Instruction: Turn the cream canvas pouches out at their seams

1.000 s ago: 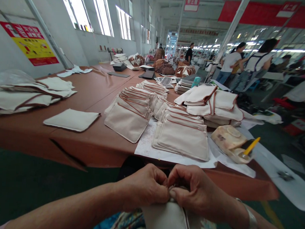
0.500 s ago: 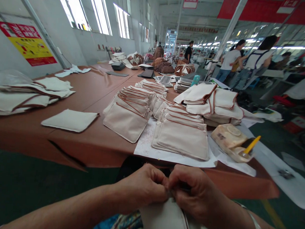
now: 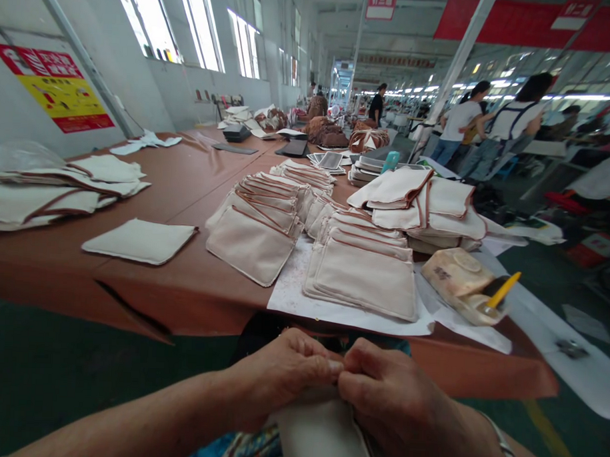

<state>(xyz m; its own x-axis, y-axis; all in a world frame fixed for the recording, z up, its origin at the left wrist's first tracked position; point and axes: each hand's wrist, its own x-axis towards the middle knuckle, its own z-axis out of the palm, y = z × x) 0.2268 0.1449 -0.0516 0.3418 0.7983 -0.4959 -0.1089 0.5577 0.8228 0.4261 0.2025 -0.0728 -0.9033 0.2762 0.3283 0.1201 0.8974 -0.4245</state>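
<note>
A cream fabric panel with a brown edge (image 3: 322, 432) is held low in front of me, over my lap. My left hand (image 3: 287, 374) pinches its upper edge, thumb on top. Right beside it, my right hand (image 3: 392, 391) grips the same edge with curled fingers. The fingertips of both hands nearly meet, and they cover the part of the edge between them. Beyond the hands, stacks of similar cream panels with brown edging (image 3: 366, 270) lie fanned out on the table, with another fanned stack (image 3: 255, 233) to their left.
One cream panel (image 3: 142, 241) lies alone on the brown-covered table (image 3: 183, 291). More panels (image 3: 61, 190) are piled far left, others (image 3: 421, 199) at right. A cut-open plastic container (image 3: 458, 280) with a yellow-handled tool (image 3: 503, 290) stands near the right edge. Several people (image 3: 519, 122) are in the background.
My right hand has turned, its back now facing up more and its fingers curled closer to the left. The left thumb lies flatter along the edge. The panel has shifted slightly left.
</note>
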